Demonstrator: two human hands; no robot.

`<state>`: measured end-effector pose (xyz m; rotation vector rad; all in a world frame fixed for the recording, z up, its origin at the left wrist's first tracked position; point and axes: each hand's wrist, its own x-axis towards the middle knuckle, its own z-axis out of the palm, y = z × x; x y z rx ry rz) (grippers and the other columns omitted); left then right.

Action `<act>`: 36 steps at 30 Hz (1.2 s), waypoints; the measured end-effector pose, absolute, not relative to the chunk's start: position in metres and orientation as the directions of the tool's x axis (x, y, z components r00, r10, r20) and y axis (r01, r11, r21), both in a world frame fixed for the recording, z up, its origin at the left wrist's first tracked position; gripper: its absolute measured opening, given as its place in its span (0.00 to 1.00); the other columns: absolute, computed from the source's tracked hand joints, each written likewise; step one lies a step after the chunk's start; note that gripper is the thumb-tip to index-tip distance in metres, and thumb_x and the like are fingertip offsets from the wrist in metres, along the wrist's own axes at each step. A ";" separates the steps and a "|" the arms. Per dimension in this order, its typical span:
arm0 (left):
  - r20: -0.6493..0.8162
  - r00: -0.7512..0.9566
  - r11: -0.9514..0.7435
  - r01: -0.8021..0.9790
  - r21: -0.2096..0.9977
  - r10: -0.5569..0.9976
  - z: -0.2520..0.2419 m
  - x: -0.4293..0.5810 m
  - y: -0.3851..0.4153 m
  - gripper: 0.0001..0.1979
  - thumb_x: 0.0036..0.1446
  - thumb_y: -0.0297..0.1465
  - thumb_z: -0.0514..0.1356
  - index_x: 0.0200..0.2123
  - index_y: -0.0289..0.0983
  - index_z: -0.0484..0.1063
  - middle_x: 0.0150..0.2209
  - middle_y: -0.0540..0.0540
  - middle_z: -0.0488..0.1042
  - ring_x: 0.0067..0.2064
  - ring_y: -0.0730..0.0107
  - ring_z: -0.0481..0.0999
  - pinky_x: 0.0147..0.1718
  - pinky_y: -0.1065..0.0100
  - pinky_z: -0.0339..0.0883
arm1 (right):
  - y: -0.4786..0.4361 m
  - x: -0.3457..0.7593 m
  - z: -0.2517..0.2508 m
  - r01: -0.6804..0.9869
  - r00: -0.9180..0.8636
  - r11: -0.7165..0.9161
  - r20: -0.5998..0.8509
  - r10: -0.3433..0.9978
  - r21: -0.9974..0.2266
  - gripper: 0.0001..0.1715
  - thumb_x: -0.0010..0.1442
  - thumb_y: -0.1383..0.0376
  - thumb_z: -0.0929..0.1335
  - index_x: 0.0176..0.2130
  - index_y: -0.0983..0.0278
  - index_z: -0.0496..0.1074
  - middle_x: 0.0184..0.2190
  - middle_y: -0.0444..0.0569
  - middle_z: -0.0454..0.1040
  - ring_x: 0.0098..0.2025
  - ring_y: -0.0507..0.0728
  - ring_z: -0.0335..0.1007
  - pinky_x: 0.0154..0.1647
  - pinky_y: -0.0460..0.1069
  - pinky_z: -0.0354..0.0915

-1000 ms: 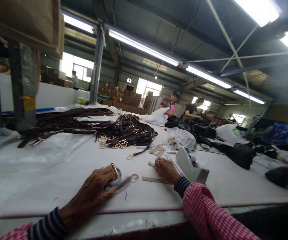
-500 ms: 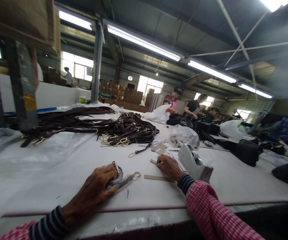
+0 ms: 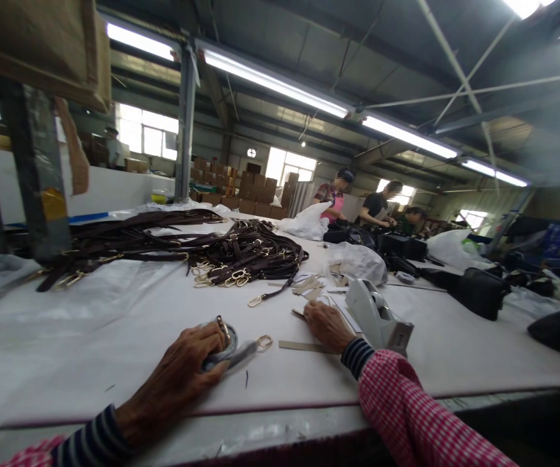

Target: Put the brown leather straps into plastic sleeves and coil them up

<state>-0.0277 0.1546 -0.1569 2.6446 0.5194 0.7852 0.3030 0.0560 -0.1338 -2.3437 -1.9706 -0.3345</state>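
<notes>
My left hand (image 3: 182, 373) rests on the white table (image 3: 114, 324) and grips a coiled grey strap (image 3: 228, 353) with gold clasps, one ring (image 3: 263, 342) lying just beyond my fingers. My right hand (image 3: 326, 325) lies flat farther out, fingertips on small tan card strips (image 3: 304, 346), beside a white tape dispenser (image 3: 377, 318). A pile of dark brown straps (image 3: 241, 253) with gold buckles lies across the table's middle.
More tan strips (image 3: 309, 285) and white plastic bags (image 3: 357, 263) lie past my right hand. Black bags (image 3: 474, 292) sit along the right. Three people (image 3: 377, 211) work at the far end. A post (image 3: 36, 175) stands at left; stacked boxes (image 3: 245, 191) behind.
The view shifted slightly. Both hands stay nearly where they were, the left still on the coiled strap, the right still on the card strips.
</notes>
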 end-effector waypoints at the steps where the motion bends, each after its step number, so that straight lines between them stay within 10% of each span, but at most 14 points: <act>1: 0.451 0.783 -0.879 0.243 0.411 0.428 -0.158 -0.027 0.156 0.05 0.63 0.30 0.57 0.33 0.39 0.67 0.37 0.49 0.72 0.38 0.66 0.71 0.41 0.66 0.61 | 0.056 0.302 -0.134 0.980 0.149 -0.173 0.202 0.968 0.103 0.15 0.70 0.72 0.60 0.40 0.68 0.75 0.42 0.57 0.77 0.44 0.58 0.73 0.41 0.49 0.59; 22: 0.432 0.797 -0.876 0.238 0.420 0.423 -0.157 -0.026 0.158 0.04 0.62 0.29 0.57 0.32 0.39 0.65 0.37 0.49 0.71 0.39 0.64 0.70 0.42 0.65 0.58 | 0.064 0.309 -0.121 0.927 0.357 -0.310 0.243 0.902 -0.211 0.05 0.55 0.71 0.68 0.30 0.65 0.76 0.33 0.53 0.79 0.39 0.60 0.72 0.37 0.49 0.56; 36: 0.434 0.753 -0.800 0.200 0.565 0.495 -0.151 -0.027 0.157 0.09 0.60 0.31 0.58 0.29 0.39 0.61 0.35 0.50 0.70 0.35 0.67 0.69 0.36 0.66 0.59 | 0.048 0.289 -0.068 0.508 0.481 0.114 0.392 0.784 -0.854 0.17 0.56 0.52 0.70 0.36 0.64 0.74 0.35 0.49 0.78 0.36 0.57 0.74 0.36 0.50 0.69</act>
